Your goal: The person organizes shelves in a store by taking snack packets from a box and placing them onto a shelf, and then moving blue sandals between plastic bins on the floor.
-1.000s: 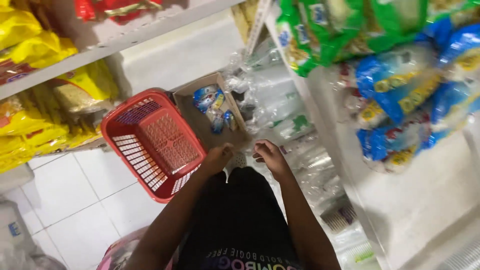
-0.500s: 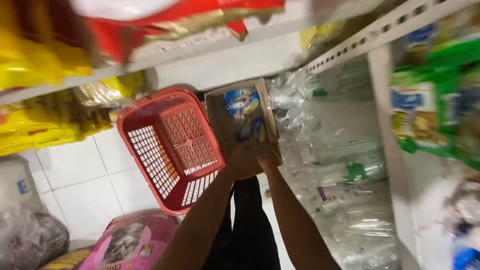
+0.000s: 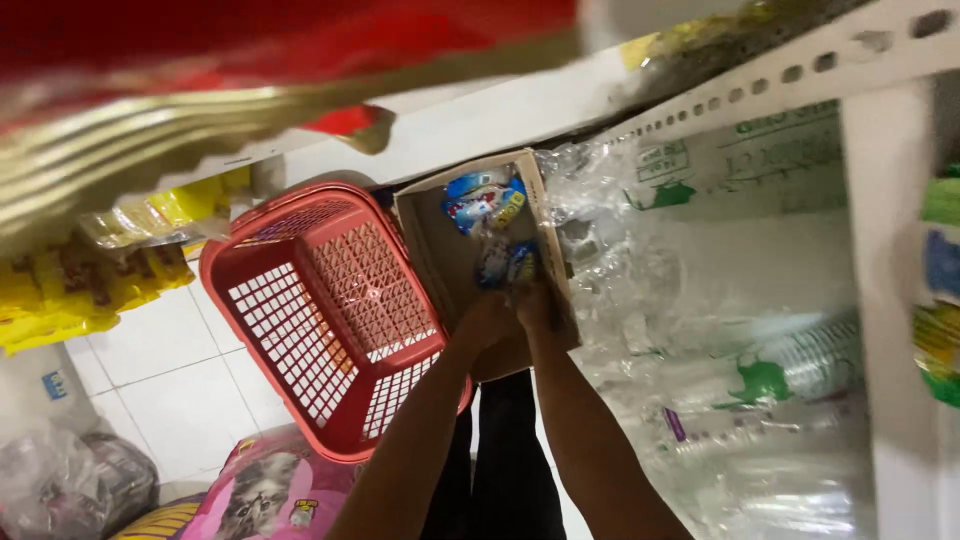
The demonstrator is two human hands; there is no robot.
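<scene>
Both hands reach into open cardboard box at frame centre. Left hand at box's near edge, fingers curled; grip cannot be told. Right hand just beside it, fingers closed on blue-and-white packet. Second blue packet lies at box's far end. Red plastic basket touches box on left. Clear plastic-wrapped bottles stacked right of box. Yellow packets at left edge

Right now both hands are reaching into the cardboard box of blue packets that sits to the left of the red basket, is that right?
Not quite: the head view shows the cardboard box to the right of the red basket. Left hand and right hand do reach into it.
</scene>
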